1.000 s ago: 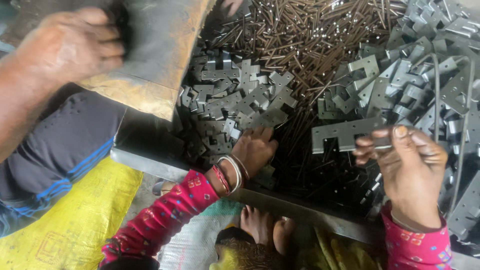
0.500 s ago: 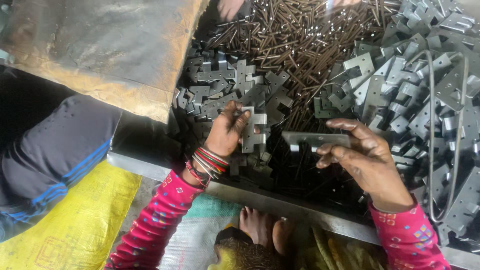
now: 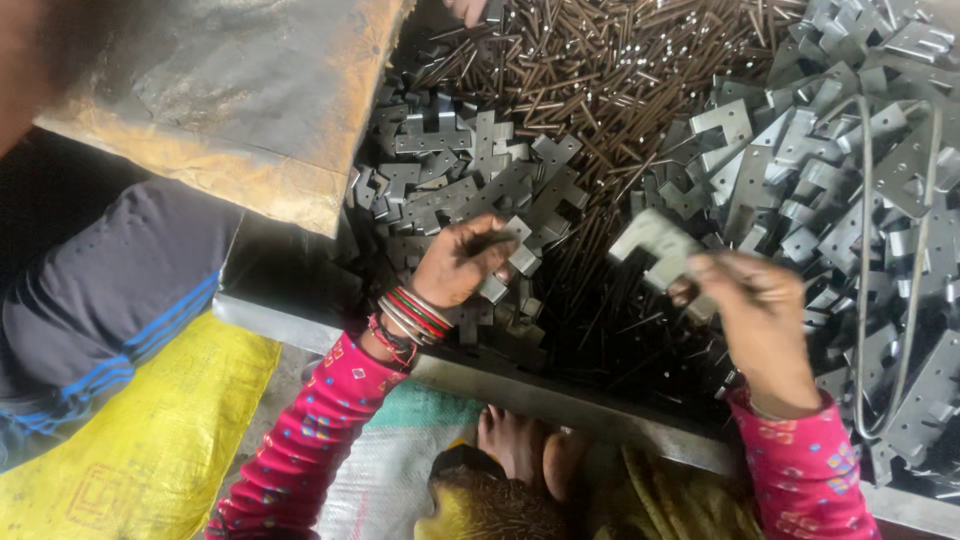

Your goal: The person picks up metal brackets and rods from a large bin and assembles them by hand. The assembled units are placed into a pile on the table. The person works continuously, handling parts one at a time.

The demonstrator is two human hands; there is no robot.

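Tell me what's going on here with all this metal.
A person in pink patterned sleeves works over a tray of metal parts. The left hand closes its fingers on a flat grey notched metal plate from the pile of similar plates. The right hand holds up a grey U-shaped metal bracket, above a heap of thin brown metal pins. More grey brackets are piled on the right. Another person's dark-sleeved arm lies at the left.
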